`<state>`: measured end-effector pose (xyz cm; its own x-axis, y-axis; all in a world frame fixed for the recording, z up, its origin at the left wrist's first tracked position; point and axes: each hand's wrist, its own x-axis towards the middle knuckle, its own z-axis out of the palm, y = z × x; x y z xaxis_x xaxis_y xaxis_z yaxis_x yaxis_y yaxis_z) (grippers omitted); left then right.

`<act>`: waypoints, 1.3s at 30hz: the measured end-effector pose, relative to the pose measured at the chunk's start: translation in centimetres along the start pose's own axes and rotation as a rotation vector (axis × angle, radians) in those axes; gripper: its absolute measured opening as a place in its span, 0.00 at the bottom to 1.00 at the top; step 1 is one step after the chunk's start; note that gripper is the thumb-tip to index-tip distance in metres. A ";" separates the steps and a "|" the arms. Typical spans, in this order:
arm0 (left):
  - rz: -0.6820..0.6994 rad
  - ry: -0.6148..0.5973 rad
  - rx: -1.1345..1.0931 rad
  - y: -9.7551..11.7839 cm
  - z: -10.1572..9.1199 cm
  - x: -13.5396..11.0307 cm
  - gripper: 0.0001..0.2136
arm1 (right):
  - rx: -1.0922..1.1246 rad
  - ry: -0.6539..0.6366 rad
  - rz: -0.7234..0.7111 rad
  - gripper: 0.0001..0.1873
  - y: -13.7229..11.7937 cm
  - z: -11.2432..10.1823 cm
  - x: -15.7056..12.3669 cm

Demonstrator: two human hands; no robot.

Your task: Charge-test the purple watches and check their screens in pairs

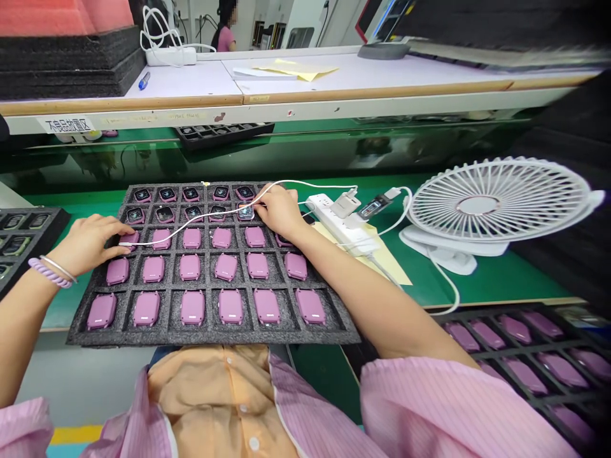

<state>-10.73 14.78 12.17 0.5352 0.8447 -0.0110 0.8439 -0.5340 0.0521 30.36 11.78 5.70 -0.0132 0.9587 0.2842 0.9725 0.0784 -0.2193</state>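
A black foam tray (214, 335) lies in front of me with several purple smartwatches in its pockets. The two far rows are screen up; the nearer rows mostly show their purple backs. My left hand (83, 247) pinches a purple smartwatch (130, 239) at the left end of the third row. The end of a white charging cable (186, 228) lies against that watch. My right hand (281, 208) has its fingertips closed at the edge of a smartwatch with a lit screen (245, 213) in the second row. Its fingers partly cover the pocket beside it.
A white power strip (329, 213) with plugged-in chargers sits right of the tray, near a white fan (482, 200). More watch trays stand at the left (48, 219) and lower right (520, 401). Above runs a shelf (191, 89) with foam stacks; a person (225, 32) is beyond.
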 end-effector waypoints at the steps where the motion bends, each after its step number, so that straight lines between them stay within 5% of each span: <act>1: 0.014 0.000 0.072 0.1 -0.1 0.2 0.20 | -0.016 0.023 0.006 0.12 -0.2 -0.3 -0.1; 5: 0.082 -0.006 0.065 0.4 -0.5 1.0 0.21 | -0.093 0.085 0.069 0.11 -0.2 -2.1 -1.4; 12: -0.250 0.152 -0.483 -1.2 0.2 1.9 0.30 | 0.291 -0.120 -0.187 0.06 1.5 -4.2 -6.5; 18: -0.227 -0.054 -0.523 -0.3 0.1 2.2 0.38 | 0.073 -0.055 -0.320 0.10 0.9 -3.8 -8.3; 22: -0.197 -0.095 -0.543 -1.0 0.5 2.4 0.40 | 0.069 -0.046 -0.250 0.13 0.9 -3.6 -7.2; 33: -0.159 -0.228 -0.567 -2.9 0.5 3.6 0.28 | -0.086 0.026 -0.188 0.15 1.0 -0.3 -6.8; 36: -0.257 -0.046 -0.594 -2.0 0.2 3.9 0.20 | -0.060 0.038 -0.210 0.14 1.1 -0.1 -7.0; 39: -0.388 0.451 -0.809 0.1 0.7 3.6 0.16 | -0.028 0.039 -0.228 0.13 1.0 0.0 -7.0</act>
<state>-8.71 17.81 11.46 0.0228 0.9797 0.1989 0.5875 -0.1741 0.7902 31.43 5.15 3.54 -0.2250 0.9055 0.3597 0.9514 0.2838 -0.1193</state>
